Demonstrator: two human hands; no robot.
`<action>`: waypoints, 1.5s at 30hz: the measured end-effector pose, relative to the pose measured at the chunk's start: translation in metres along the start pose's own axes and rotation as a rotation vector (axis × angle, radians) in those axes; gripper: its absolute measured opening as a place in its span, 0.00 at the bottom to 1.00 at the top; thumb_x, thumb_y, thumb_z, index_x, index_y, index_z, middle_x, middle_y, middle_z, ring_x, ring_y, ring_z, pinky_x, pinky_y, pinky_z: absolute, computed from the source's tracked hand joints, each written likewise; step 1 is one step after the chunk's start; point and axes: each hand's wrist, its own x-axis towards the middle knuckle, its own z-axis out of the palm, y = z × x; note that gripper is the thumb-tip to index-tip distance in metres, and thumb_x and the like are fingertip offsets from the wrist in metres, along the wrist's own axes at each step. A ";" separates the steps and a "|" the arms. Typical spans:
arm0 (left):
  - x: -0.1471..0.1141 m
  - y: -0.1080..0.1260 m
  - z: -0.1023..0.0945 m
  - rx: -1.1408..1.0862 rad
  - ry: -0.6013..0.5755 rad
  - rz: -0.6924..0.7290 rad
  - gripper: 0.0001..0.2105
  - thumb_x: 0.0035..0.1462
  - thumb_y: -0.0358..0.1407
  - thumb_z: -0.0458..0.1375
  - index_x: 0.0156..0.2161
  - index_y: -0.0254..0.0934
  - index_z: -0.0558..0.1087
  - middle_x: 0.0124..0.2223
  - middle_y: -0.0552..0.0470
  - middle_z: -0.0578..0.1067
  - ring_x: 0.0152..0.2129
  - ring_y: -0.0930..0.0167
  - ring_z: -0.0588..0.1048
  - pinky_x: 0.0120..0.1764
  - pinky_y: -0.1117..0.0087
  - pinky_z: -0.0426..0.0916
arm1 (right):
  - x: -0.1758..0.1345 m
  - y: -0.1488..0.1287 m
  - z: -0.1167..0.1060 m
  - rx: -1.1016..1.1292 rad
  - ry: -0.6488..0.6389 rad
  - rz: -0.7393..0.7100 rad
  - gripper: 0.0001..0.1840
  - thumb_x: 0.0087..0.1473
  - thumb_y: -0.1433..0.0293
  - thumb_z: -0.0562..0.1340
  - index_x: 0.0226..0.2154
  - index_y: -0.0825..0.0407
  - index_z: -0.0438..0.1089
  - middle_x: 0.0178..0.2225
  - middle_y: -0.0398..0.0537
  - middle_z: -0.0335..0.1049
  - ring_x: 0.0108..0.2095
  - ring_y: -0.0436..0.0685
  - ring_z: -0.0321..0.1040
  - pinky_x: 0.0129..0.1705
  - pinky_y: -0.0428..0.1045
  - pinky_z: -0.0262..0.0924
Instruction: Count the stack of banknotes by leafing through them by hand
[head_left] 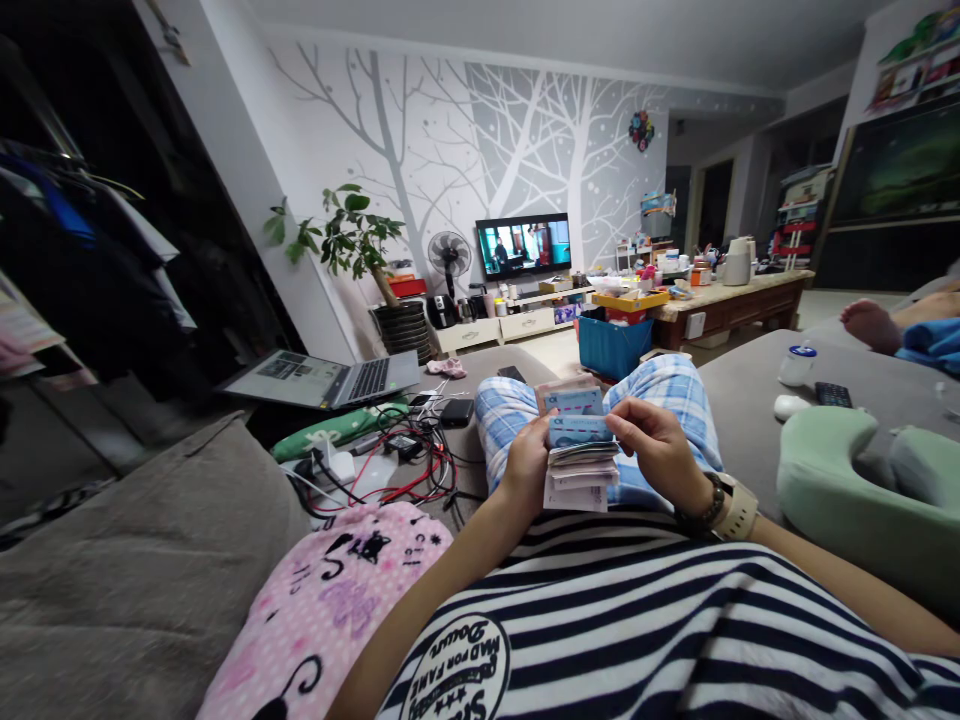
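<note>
A folded stack of banknotes is held above my lap, several of its edges fanned toward me. My left hand grips the stack along its left side. With thumb and fingers pinched together, my right hand holds the right edge of a blue banknote at the top of the stack. Another bluish note rises behind it, with a pinkish paper edge further back. Blue and white plaid trousers lie beneath both hands. On my right wrist are a dark bracelet and a pale watch.
To the left sit an open laptop, tangled cables and a pink cat-print cushion. A green neck pillow, lidded cup and remote are at right. Another person's foot rests beyond them.
</note>
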 end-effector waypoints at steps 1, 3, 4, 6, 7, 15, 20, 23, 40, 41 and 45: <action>0.001 -0.001 -0.001 -0.004 0.002 0.001 0.13 0.38 0.41 0.68 0.26 0.34 0.74 0.27 0.51 0.77 0.37 0.60 0.77 0.40 0.63 0.71 | 0.000 0.000 0.000 0.005 -0.002 0.002 0.18 0.56 0.57 0.61 0.22 0.51 0.64 0.19 0.39 0.56 0.21 0.49 0.52 0.24 0.47 0.49; 0.002 -0.002 -0.002 -0.012 0.008 0.007 0.11 0.38 0.40 0.67 0.25 0.34 0.74 0.26 0.51 0.77 0.36 0.61 0.77 0.39 0.64 0.71 | 0.000 0.000 0.000 0.014 -0.006 0.004 0.18 0.56 0.57 0.61 0.22 0.51 0.64 0.19 0.39 0.56 0.21 0.49 0.52 0.24 0.47 0.48; 0.003 -0.002 -0.003 -0.012 0.014 0.013 0.11 0.38 0.40 0.67 0.24 0.35 0.74 0.26 0.51 0.77 0.36 0.61 0.76 0.39 0.64 0.71 | 0.000 -0.001 0.000 0.016 -0.006 0.004 0.18 0.56 0.58 0.61 0.22 0.51 0.64 0.19 0.39 0.56 0.21 0.49 0.51 0.24 0.47 0.48; 0.003 -0.003 -0.004 -0.001 0.041 0.023 0.09 0.39 0.39 0.66 0.23 0.35 0.73 0.25 0.52 0.77 0.36 0.61 0.76 0.39 0.64 0.71 | 0.000 -0.001 0.001 0.017 -0.004 0.002 0.17 0.56 0.58 0.61 0.23 0.51 0.64 0.20 0.39 0.56 0.22 0.49 0.52 0.25 0.47 0.48; 0.003 -0.003 -0.004 0.007 0.058 0.025 0.08 0.40 0.38 0.66 0.23 0.36 0.73 0.25 0.52 0.77 0.36 0.62 0.76 0.40 0.65 0.71 | 0.000 -0.002 0.001 0.017 -0.004 0.001 0.17 0.56 0.58 0.61 0.23 0.51 0.64 0.20 0.39 0.56 0.22 0.49 0.52 0.25 0.47 0.48; 0.001 -0.001 -0.002 0.028 0.112 0.030 0.05 0.44 0.36 0.64 0.23 0.37 0.74 0.25 0.53 0.77 0.36 0.62 0.77 0.40 0.66 0.71 | 0.000 -0.002 0.000 0.034 -0.025 0.000 0.16 0.56 0.59 0.62 0.23 0.52 0.65 0.19 0.39 0.56 0.22 0.49 0.51 0.24 0.47 0.47; -0.001 0.002 0.000 -0.019 0.088 -0.023 0.09 0.39 0.37 0.67 0.25 0.35 0.74 0.25 0.52 0.77 0.36 0.61 0.78 0.40 0.64 0.72 | 0.000 0.000 0.000 0.044 -0.023 0.003 0.15 0.56 0.60 0.62 0.24 0.52 0.66 0.20 0.38 0.56 0.22 0.49 0.51 0.24 0.47 0.47; 0.000 0.000 -0.002 -0.063 0.057 -0.031 0.13 0.35 0.38 0.69 0.27 0.33 0.75 0.26 0.50 0.78 0.36 0.59 0.78 0.41 0.63 0.72 | 0.000 0.000 0.000 0.051 -0.021 0.001 0.15 0.56 0.61 0.62 0.24 0.52 0.66 0.20 0.38 0.56 0.22 0.48 0.51 0.24 0.47 0.47; 0.005 -0.011 -0.010 -0.063 -0.092 -0.024 0.12 0.43 0.36 0.66 0.35 0.33 0.77 0.34 0.44 0.81 0.43 0.57 0.77 0.48 0.58 0.70 | 0.001 0.006 0.002 0.087 0.072 0.008 0.14 0.51 0.63 0.67 0.25 0.52 0.64 0.21 0.39 0.60 0.23 0.48 0.54 0.25 0.46 0.49; 0.005 -0.011 -0.010 -0.056 -0.088 -0.026 0.12 0.43 0.36 0.66 0.35 0.32 0.77 0.34 0.44 0.81 0.42 0.57 0.78 0.47 0.58 0.71 | 0.002 0.007 0.001 0.081 0.094 0.017 0.14 0.51 0.62 0.67 0.25 0.51 0.64 0.21 0.39 0.60 0.23 0.48 0.54 0.25 0.46 0.49; 0.005 -0.011 -0.009 -0.044 -0.089 -0.029 0.14 0.40 0.35 0.68 0.35 0.32 0.76 0.32 0.45 0.81 0.38 0.58 0.79 0.44 0.58 0.72 | 0.005 0.010 -0.001 0.039 0.109 0.084 0.16 0.53 0.59 0.65 0.25 0.51 0.63 0.21 0.38 0.59 0.22 0.48 0.53 0.25 0.47 0.48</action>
